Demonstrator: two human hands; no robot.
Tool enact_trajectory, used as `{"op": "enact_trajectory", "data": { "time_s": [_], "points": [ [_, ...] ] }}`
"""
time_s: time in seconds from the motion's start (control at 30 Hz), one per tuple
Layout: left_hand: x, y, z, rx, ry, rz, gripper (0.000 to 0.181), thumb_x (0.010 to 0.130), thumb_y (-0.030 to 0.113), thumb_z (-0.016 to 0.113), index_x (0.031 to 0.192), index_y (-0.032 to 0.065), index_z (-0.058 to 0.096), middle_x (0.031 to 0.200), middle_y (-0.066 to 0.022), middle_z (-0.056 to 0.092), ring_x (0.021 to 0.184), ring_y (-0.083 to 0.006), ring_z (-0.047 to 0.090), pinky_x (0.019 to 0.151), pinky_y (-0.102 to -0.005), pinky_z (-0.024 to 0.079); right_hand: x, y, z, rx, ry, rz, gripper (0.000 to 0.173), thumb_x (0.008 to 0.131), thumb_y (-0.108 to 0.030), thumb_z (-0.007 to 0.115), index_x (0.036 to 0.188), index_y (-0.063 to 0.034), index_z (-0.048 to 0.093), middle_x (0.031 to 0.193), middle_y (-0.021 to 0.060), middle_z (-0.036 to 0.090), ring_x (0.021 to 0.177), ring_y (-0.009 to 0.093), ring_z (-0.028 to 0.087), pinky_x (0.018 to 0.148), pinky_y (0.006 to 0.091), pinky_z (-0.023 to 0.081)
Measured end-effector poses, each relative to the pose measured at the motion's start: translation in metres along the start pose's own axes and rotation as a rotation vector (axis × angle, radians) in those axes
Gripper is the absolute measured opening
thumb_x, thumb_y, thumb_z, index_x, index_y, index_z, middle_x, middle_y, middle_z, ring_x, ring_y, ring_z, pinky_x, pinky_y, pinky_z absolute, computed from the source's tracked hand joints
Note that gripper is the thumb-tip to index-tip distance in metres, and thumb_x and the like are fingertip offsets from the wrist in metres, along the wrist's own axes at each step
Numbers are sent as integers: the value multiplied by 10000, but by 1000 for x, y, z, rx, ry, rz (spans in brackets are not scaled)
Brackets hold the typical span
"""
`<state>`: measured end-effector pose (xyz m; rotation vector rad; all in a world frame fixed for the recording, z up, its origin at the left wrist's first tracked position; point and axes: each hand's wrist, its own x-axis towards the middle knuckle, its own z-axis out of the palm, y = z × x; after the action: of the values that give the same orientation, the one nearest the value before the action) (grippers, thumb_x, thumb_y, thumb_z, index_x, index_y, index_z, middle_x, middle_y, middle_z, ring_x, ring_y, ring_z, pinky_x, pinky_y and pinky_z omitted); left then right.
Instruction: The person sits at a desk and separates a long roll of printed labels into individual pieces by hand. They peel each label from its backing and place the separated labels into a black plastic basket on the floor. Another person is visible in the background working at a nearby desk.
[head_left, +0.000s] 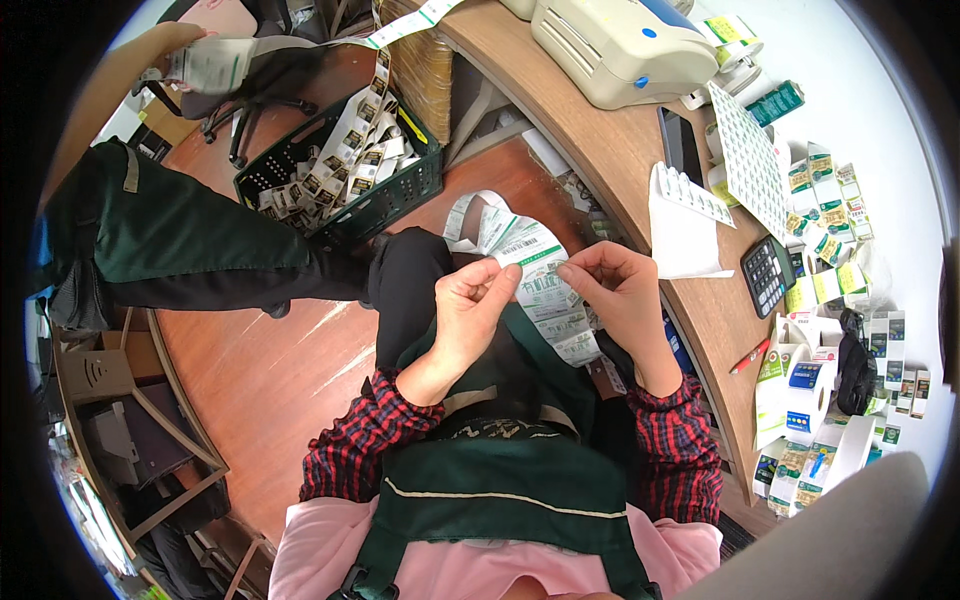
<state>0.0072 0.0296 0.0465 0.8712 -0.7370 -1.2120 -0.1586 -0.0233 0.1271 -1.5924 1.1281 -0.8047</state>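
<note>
A strip of printed white-and-green labels (541, 279) runs between my two hands above my lap. My left hand (474, 307) pinches its left edge between thumb and index finger. On the opposite edge, my right hand (616, 294) has thumb and fingertips closed on the strip. The lower end hangs down over my dark green apron (502, 487). Beyond my hands the strip's far part loops and fans out toward the floor. Small print and square codes cover the labels.
A black plastic crate (352, 202) on the floor holds label strips. At upper left a co-worker's hand (176, 41) holds a label stack. The wooden desk (600, 142) at right carries a label printer (622, 45), a smartphone (679, 142), a calculator (765, 276), a red pen (750, 356) and label rolls (806, 397).
</note>
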Motion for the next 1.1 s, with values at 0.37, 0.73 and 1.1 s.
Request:
{"op": "enact_trajectory", "data": {
  "time_s": [0.37,0.73,1.1],
  "points": [
    [3,12,9,-234,-180,32,276,961,125,524,1127,-78,609,1174,-152,600,1023,-204,606,855,-309,494,-9,-2,-16,64,-260,174,103,809,-69,723,786,2,651,653,-44,584,590,3,489,511,176,361],
    [21,20,4,-27,8,114,247,966,197,568,951,-20,685,810,-16,686,693,-38,592,610,-198,462,-15,-26,-17,210,36,-24,227,819,86,632,1031,8,621,794,-6,638,616,-6,516,527,141,383],
    [11,19,14,37,-9,129,218,960,162,574,1025,-16,682,848,-4,678,736,-30,572,620,-191,459,6,-21,27,-155,141,-272,191,759,31,719,930,-19,650,784,-30,640,503,-25,403,440,165,289]
  ]
}}
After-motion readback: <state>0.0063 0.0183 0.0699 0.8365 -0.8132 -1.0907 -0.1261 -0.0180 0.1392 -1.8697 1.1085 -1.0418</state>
